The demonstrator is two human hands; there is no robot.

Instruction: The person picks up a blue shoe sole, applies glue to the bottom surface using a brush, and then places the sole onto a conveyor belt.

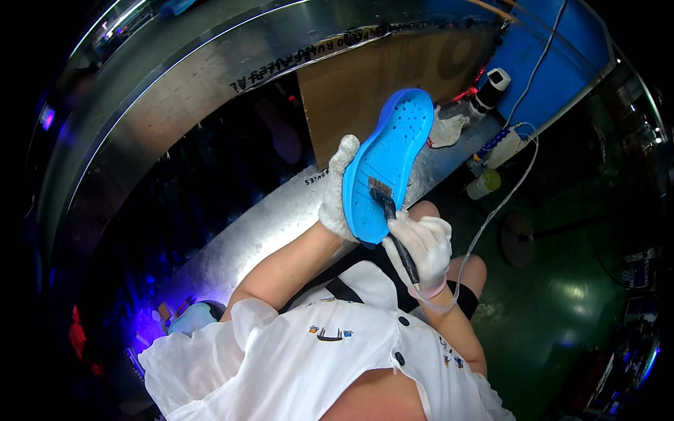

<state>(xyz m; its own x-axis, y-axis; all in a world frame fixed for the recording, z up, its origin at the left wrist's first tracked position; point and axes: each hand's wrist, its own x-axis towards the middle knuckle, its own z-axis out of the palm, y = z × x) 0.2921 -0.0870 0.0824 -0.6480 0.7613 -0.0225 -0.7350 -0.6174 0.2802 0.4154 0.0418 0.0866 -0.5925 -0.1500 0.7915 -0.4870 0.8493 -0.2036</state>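
My left hand (pixel 337 193), in a knitted white glove, grips a bright blue shoe sole (pixel 379 158) along its left edge. The sole is tilted, heel end toward me, with its hollow, raised-rim side facing up; small holes dot its far end. In my right hand (pixel 428 245), also gloved in white, is a brush (pixel 388 208) with a black handle. Its short brown bristles rest on the inner surface of the sole, around the middle. The fingers of my left hand behind the sole are hidden.
A metal ledge (pixel 235 256) runs below the sole, with a brown cardboard sheet (pixel 351 88) standing behind. To the right are a loose white glove (pixel 448 130), a black-and-white device (pixel 491 91), a yellow-green-capped container (pixel 484 184) and a thin pale hose (pixel 491 217) reaching my right wrist.
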